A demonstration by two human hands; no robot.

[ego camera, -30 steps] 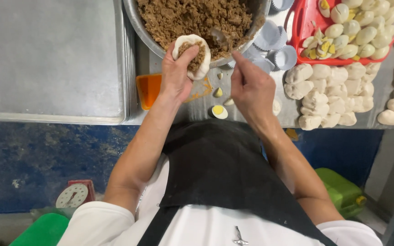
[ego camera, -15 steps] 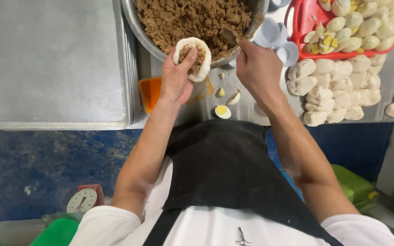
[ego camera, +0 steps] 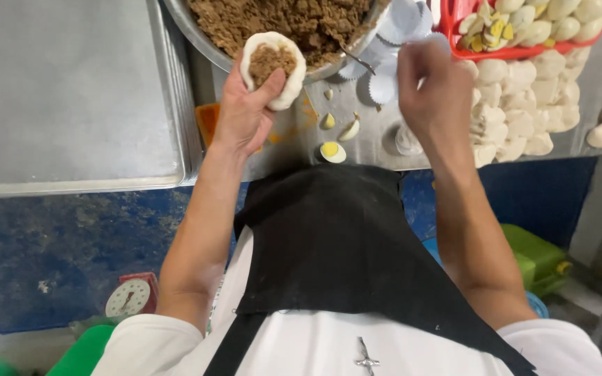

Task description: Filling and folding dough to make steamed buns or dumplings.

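Observation:
My left hand (ego camera: pixel 245 115) holds up a white dough cup (ego camera: pixel 292 78) packed with brown minced filling, just in front of a big metal bowl (ego camera: pixel 195 31) of the same filling (ego camera: pixel 280 17). A spoon (ego camera: pixel 357 59) rests against the bowl's rim with no hand on it. My right hand (ego camera: pixel 435 83) hovers to the right of the bowl, over white paper liners (ego camera: pixel 398 28) and close to a red basket (ego camera: pixel 496 52) of cut boiled eggs. Its fingers are loosely curled and I see nothing in them.
Several plain dough pieces (ego camera: pixel 517 104) lie on the steel counter at the right. Egg pieces (ego camera: pixel 332 151) sit near the counter's front edge. A large flat metal tray (ego camera: pixel 71 90) fills the left. Below are a dial scale (ego camera: pixel 130 296) and a green container (ego camera: pixel 538 257).
My right hand has let go of the spoon in the bowl and moved right toward the liners and the red basket. The left hand still holds the filled dough.

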